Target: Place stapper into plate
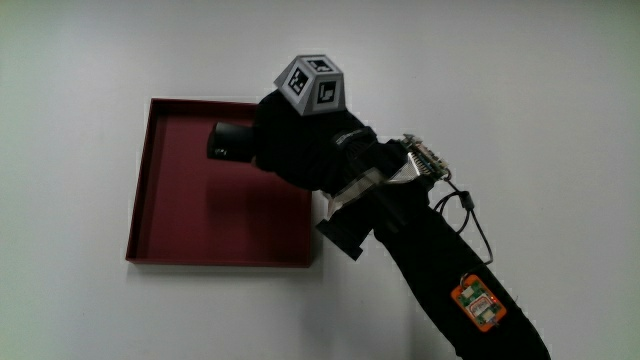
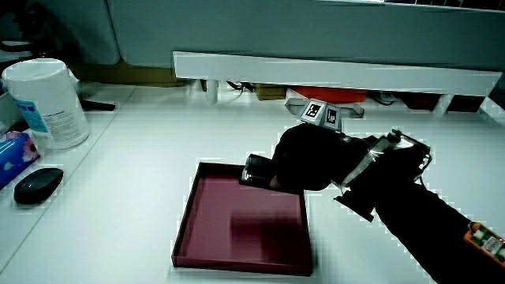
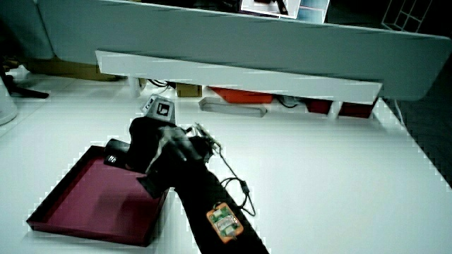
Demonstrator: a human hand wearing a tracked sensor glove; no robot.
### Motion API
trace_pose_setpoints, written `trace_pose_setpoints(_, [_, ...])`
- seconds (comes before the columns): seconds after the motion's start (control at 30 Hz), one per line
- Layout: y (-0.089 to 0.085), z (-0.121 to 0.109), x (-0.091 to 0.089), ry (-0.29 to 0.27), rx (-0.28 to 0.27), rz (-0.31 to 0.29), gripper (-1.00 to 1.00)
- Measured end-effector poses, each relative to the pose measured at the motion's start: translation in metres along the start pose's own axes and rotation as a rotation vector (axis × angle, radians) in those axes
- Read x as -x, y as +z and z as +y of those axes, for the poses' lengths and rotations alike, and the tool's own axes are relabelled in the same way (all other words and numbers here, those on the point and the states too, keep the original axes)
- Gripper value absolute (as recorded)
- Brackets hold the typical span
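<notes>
Stapler sits clamped in the hand's grip, held over the maroon plate near its rim; released carelessly, it may bounce out onto the surface.

The tray is lying on the worktop. The hand is hovering over the tray's edge farther from the person, gripping a stapler that is hanging above the tray's inside, its forearm reaching back toward the person.

In a side view, a tub and a mouse are sitting well apart from the tray, the mouse nearer to the person than the tub.

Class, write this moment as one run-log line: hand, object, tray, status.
hand: over tray, shut on stapler | stapler: held above tray | tray: dark red, on table | status: not yet released
</notes>
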Motion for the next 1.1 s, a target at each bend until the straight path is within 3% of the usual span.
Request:
trace_pose_setpoints(0.03, [-0.006,0.003,0.000,0.004,0.036,0.007,0.00])
trace_pose_setpoints(0.2, [-0.022,0.008,0.006,0.014,0.067,-0.012,0.00])
trace_pose_setpoints(0.23, [-0.028,0.011,0.005,0.012,0.097,-0.012,0.00])
trace_pose_setpoints(0.43, [-0.049,0.017,0.005,0.018,0.136,-0.022,0.00])
trace_pose_setpoints(0.5, [-0.056,0.020,0.002,-0.009,0.139,-0.048,0.00])
trace_pose_setpoints(0.57, [-0.058,0.019,0.004,0.015,0.144,-0.046,0.00])
trace_pose_setpoints(0.77, [-0.071,0.024,-0.003,-0.011,0.170,-0.057,0.00])
trace_pose_setpoints(1.0, [-0.071,0.023,-0.005,-0.009,0.176,-0.049,0.00])
trace_pose_setpoints(1.1, [-0.070,0.021,-0.006,-0.024,0.178,-0.066,-0.27])
